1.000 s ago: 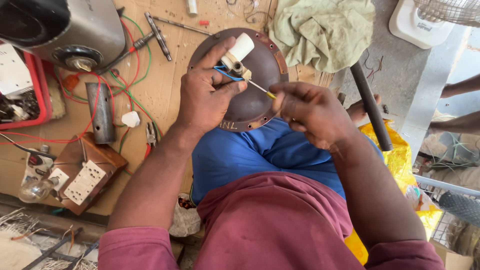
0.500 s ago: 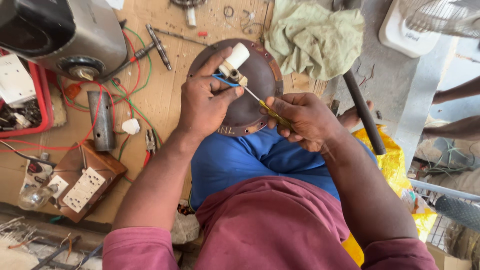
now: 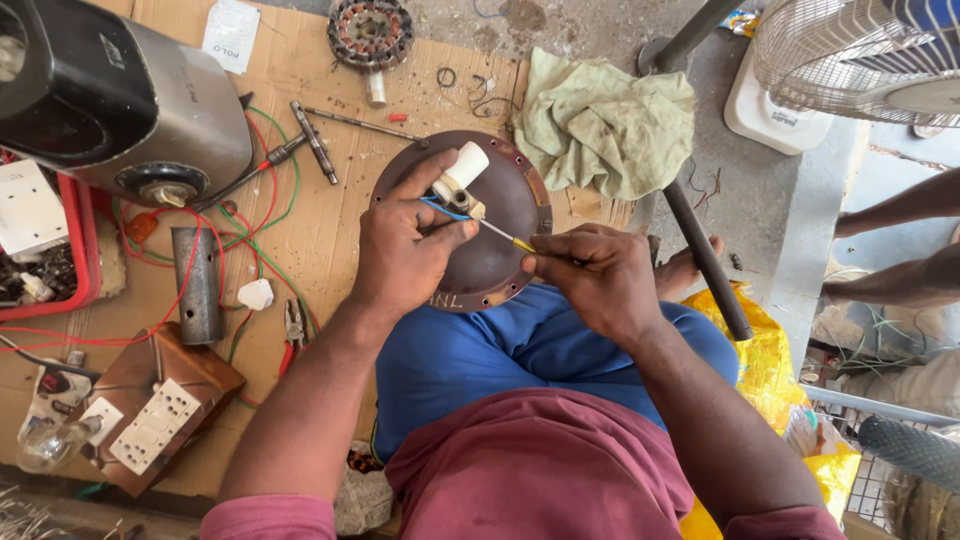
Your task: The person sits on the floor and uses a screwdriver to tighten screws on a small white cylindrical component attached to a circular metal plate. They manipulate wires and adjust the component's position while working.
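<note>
Far left: red tray (image 3: 82, 250) with small parts, half under a grey and black machine housing (image 3: 120, 95). Below it, a wooden switch board (image 3: 160, 415) with white sockets, red and green wires (image 3: 250, 190) looping across the cardboard sheet (image 3: 320, 240). A short metal tube (image 3: 197, 285) stands on the cardboard, a white plug piece (image 3: 256, 294) just beside it, pliers (image 3: 293, 330) near the person's left forearm. T-handle wrench (image 3: 312, 140) lies above that.

Centre: round brown metal cover (image 3: 500, 250) rests on the person's blue-trousered lap. Left hand (image 3: 405, 250) sits on the cover's left half, fingers closed around a small white connector block (image 3: 460, 175) with a blue wire (image 3: 440, 208) coming out under the thumb. Block is held tilted, just above the cover's middle.

Right hand (image 3: 590, 280) is at the cover's right edge, fingers pinched together on a thin screwdriver (image 3: 505, 236) with yellow handle; only a bit of the handle shows outside the fist. Shaft tip reaches the base of the block. Whether it sits in a screw, cannot tell.

Top centre: wound stator (image 3: 370, 32) on the cardboard. Right of the cover: crumpled green rag (image 3: 605, 125), then a dark pipe (image 3: 705, 260) running diagonally over the concrete, yellow bag (image 3: 760, 350) under the right elbow. Far right: white fan base (image 3: 785, 105) and wire fan guard (image 3: 850, 50), plus another person's bare arms (image 3: 900, 240) at the frame edge.
</note>
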